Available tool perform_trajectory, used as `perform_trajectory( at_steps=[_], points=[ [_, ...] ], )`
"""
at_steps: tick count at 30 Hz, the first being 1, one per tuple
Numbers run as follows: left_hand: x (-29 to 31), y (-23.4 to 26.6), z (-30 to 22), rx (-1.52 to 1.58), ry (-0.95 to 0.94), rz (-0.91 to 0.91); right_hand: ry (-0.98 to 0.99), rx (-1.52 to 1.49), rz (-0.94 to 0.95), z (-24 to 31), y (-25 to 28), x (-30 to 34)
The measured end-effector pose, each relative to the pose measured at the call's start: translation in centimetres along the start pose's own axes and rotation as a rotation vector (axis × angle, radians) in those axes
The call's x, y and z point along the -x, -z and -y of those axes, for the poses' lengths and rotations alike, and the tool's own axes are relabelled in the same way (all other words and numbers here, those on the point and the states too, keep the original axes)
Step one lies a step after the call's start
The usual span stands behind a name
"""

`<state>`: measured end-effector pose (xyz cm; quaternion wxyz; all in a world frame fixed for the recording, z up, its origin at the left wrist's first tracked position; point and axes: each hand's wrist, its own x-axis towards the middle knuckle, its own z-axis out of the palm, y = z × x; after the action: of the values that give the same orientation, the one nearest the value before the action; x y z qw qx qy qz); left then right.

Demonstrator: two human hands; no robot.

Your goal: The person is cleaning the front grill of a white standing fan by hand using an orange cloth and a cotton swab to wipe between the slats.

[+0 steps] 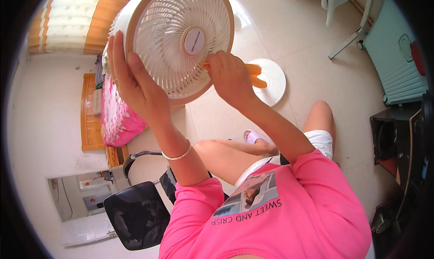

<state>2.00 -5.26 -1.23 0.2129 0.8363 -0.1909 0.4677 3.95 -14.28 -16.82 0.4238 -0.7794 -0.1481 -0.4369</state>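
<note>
A white fan [165, 37] with a beige ring round its spiral grille fills the upper middle, its face turned towards me. My left hand [138, 85] steadies the fan's lower left rim, with the fingers stretched along the side and the thumb at the front edge. Closed in front of the grille's lower right part, my right hand [229, 76] grips an orange two-pronged tool [256, 70]. Its two rounded ends stick out to the right of the hand, and a small orange tip shows at the grille. The fingers hide its middle, so its exact kind is unclear.
A round white base [273, 84] rests on the tiled floor behind my right hand. Beside my left arm stands a black chair [137, 214]. A bed with a pink cover [118, 116] lies at left; a pale green suitcase [395, 51] and a black cabinet [391, 137] are at right.
</note>
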Motion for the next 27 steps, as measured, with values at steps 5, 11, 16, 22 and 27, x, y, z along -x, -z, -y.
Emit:
perform_trajectory(
  at_steps=[5, 11, 16, 22, 27],
  points=[
    [-0.1, 0.2, 0.2, -0.020, 0.008, -0.006, -0.327, -0.104, 0.139, 0.7, 0.0, 1.4],
    [0.1, 0.9, 0.8, -0.004, 0.040, -0.021, -0.418, -0.101, 0.143, -1.3, 3.0, 2.3],
    [0.3, 0.6, 0.2, -0.012, 0.032, -0.021, -0.215, -0.074, 0.109, -0.2, 1.4, 1.5],
    [0.3, 0.7, 0.5, 0.009, 0.000, -0.030, -0.105, -0.148, -0.007, 0.1, 1.5, 1.2],
    [0.5, 0.7, 0.2, 0.010, 0.006, -0.034, 0.000, -0.153, -0.059, 0.3, 2.0, 0.7]
  ],
)
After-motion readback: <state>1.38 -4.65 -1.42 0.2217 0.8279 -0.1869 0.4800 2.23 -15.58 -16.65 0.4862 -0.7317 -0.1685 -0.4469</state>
